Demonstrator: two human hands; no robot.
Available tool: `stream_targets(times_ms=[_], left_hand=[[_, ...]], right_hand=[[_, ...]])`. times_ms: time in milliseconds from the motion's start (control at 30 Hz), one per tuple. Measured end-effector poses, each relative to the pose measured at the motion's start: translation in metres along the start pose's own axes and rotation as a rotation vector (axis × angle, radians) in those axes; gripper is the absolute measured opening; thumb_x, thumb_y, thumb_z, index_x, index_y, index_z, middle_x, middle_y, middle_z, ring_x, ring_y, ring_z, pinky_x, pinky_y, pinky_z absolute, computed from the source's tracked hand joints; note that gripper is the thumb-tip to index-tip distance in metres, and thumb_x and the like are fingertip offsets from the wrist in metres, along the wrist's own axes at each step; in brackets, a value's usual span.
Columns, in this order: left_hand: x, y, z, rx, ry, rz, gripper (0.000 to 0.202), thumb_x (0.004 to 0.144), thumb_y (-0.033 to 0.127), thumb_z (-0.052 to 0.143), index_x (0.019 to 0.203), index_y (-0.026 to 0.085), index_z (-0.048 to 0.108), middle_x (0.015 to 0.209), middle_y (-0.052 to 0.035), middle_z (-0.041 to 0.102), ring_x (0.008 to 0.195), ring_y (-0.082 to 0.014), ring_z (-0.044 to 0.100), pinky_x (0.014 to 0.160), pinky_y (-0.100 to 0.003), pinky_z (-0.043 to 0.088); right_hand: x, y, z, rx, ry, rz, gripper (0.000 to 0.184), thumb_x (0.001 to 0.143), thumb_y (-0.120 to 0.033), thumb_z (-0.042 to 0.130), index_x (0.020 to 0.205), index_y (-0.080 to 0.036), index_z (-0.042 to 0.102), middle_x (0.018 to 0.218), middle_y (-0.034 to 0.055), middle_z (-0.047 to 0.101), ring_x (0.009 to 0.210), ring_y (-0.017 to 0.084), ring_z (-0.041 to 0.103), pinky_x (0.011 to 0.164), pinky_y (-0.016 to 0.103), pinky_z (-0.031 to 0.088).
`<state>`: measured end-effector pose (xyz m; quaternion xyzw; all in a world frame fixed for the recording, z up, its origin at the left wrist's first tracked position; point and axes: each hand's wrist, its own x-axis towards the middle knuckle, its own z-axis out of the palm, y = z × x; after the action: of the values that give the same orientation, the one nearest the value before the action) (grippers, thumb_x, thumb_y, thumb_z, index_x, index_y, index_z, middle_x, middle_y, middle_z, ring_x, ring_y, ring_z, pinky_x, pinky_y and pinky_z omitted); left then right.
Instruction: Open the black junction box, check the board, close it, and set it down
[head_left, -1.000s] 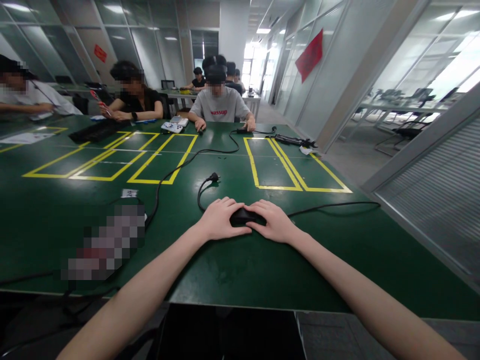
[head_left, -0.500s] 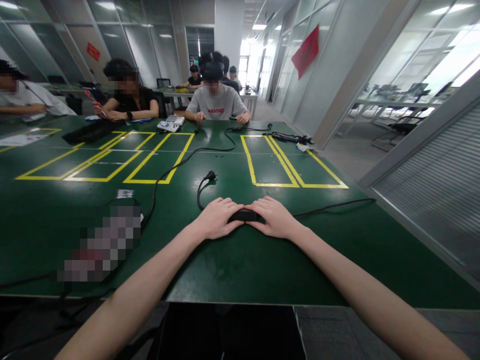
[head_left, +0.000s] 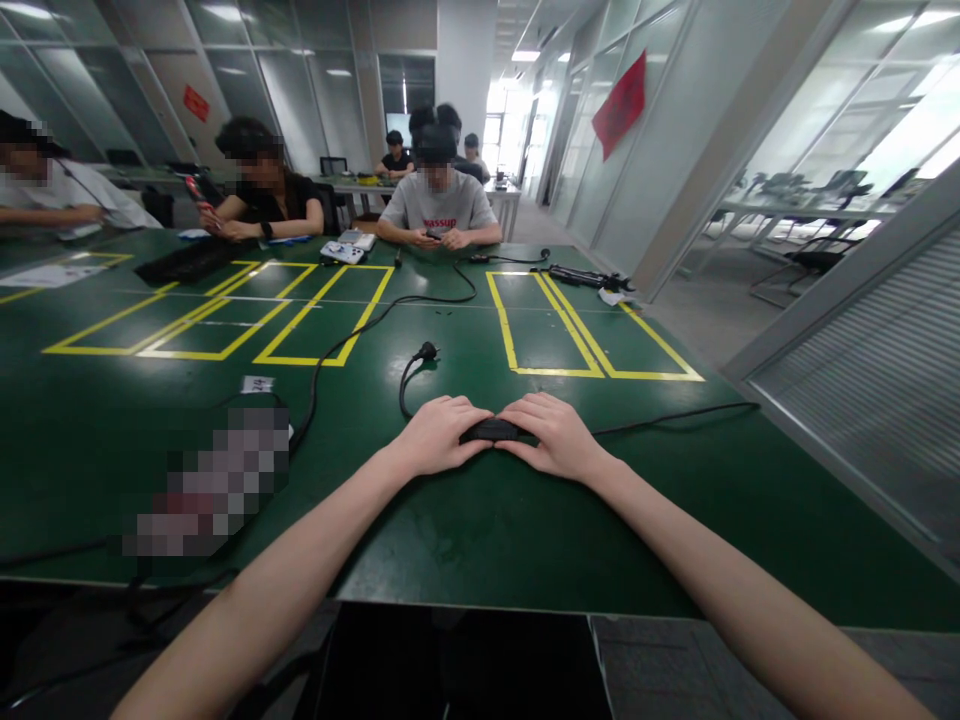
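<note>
**Both hands closed over a black power brick near the desk's front edge**

At the bottom of the frame two bare forearms reach in over the near edge of the green desk (head_left: 480,540) and meet just below centre. The left hand (head_left: 442,435) and the right hand (head_left: 551,438) each cup one end of a black power brick (head_left: 491,431) that lies flat on the desk. Their fingers are curled over its top, the fingertips almost touch in the middle, and the thumbs are tucked along the near side. Neither hand is spread. Both are bent round the brick in a loose grasp, and only a short dark strip of it shows between them.

The step in hand looks like holding the brick steady from both ends. Any lift or turn would have to allow for the leads. A thin black cable (head_left: 675,413) runs off to the right from under the right hand. On the left a short lead loops up to a plug (head_left: 427,351) lying loose just beyond the hands.

At lower left sits a blurred-out patch (head_left: 214,480), with another black cord snaking past it. Further back, yellow tape boxes (head_left: 555,330) mark the desk. At the far end, people sit facing this way, one in a grey shirt (head_left: 439,208).
</note>
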<state>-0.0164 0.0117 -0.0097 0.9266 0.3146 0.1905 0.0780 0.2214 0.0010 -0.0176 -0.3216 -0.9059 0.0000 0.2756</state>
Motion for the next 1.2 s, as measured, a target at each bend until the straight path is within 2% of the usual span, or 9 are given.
stream_targets(times_ms=[100,233,400,633,867,967,1067,1133,1200], left_hand=[[0.000,0.000,0.001,-0.027,0.034,-0.002,0.039,0.095,0.040,0.064,0.128,0.019,0.066,0.111,-0.0098,0.074,0.100,-0.0245,0.068,0.089,-0.035,0.052],[0.000,0.001,0.001,-0.043,0.006,-0.016,0.030,0.097,0.037,0.062,0.121,0.020,0.069,0.104,-0.0088,0.075,0.096,-0.0241,0.069,0.087,-0.035,0.052],[-0.001,-0.003,0.002,-0.095,0.034,-0.065,0.038,0.092,0.042,0.068,0.125,0.022,0.068,0.106,-0.0074,0.074,0.097,-0.0231,0.069,0.085,-0.032,0.052],[0.000,-0.004,0.001,-0.003,0.019,-0.101,0.027,0.092,0.042,0.069,0.109,0.022,0.074,0.093,-0.0064,0.071,0.088,-0.0230,0.068,0.084,-0.033,0.051],[0.001,-0.001,0.001,-0.058,0.075,-0.112,0.034,0.089,0.041,0.072,0.117,0.021,0.071,0.099,-0.0064,0.073,0.090,-0.0233,0.067,0.081,-0.033,0.049],[0.001,-0.001,0.002,0.009,0.071,-0.047,0.027,0.093,0.040,0.067,0.111,0.020,0.072,0.094,-0.0063,0.074,0.089,-0.0231,0.066,0.086,-0.036,0.046],[0.001,0.001,0.002,0.086,0.066,0.057,0.026,0.095,0.037,0.063,0.112,0.020,0.071,0.100,-0.0072,0.076,0.092,-0.0231,0.065,0.089,-0.038,0.044],[0.001,0.001,0.003,0.121,0.073,0.124,0.025,0.096,0.035,0.062,0.114,0.019,0.070,0.106,-0.0074,0.077,0.094,-0.0232,0.065,0.090,-0.038,0.043],[0.001,0.001,0.005,0.141,0.084,0.166,0.025,0.096,0.033,0.062,0.115,0.019,0.069,0.109,-0.0075,0.077,0.095,-0.0231,0.065,0.091,-0.039,0.044]], right_hand=[[0.000,0.000,-0.001,-0.012,0.004,-0.005,0.032,0.099,-0.047,0.057,0.104,-0.020,0.074,0.098,0.0128,0.075,0.088,0.027,0.065,0.079,0.043,0.051],[-0.001,0.003,-0.001,0.048,0.036,-0.009,0.036,0.096,-0.052,0.062,0.110,-0.021,0.073,0.103,0.0129,0.075,0.092,0.028,0.068,0.082,0.043,0.054],[0.000,0.003,-0.002,0.125,0.054,0.012,0.027,0.097,-0.045,0.062,0.108,-0.022,0.073,0.096,0.0106,0.075,0.086,0.026,0.068,0.079,0.041,0.056],[-0.003,0.010,-0.003,0.163,0.005,0.066,0.031,0.092,-0.049,0.069,0.108,-0.023,0.070,0.097,0.0092,0.075,0.088,0.026,0.070,0.079,0.040,0.058],[-0.004,0.006,-0.002,0.155,0.025,0.117,0.026,0.093,-0.042,0.066,0.105,-0.020,0.070,0.095,0.0112,0.074,0.085,0.026,0.070,0.077,0.040,0.057],[-0.003,0.005,-0.004,0.337,-0.012,0.215,0.029,0.089,-0.046,0.070,0.102,-0.020,0.068,0.093,0.0086,0.074,0.082,0.024,0.070,0.075,0.039,0.057],[-0.003,0.007,-0.007,0.729,-0.163,0.378,0.037,0.088,-0.052,0.070,0.105,-0.020,0.063,0.090,0.0045,0.073,0.070,0.018,0.068,0.063,0.032,0.057],[-0.004,0.008,-0.008,0.953,-0.261,0.456,0.044,0.084,-0.055,0.074,0.105,-0.020,0.059,0.089,0.0022,0.071,0.058,0.013,0.062,0.052,0.027,0.052],[-0.005,0.008,-0.008,1.031,-0.310,0.505,0.048,0.078,-0.054,0.081,0.102,-0.020,0.056,0.084,-0.0010,0.068,0.048,0.008,0.054,0.043,0.022,0.044]])
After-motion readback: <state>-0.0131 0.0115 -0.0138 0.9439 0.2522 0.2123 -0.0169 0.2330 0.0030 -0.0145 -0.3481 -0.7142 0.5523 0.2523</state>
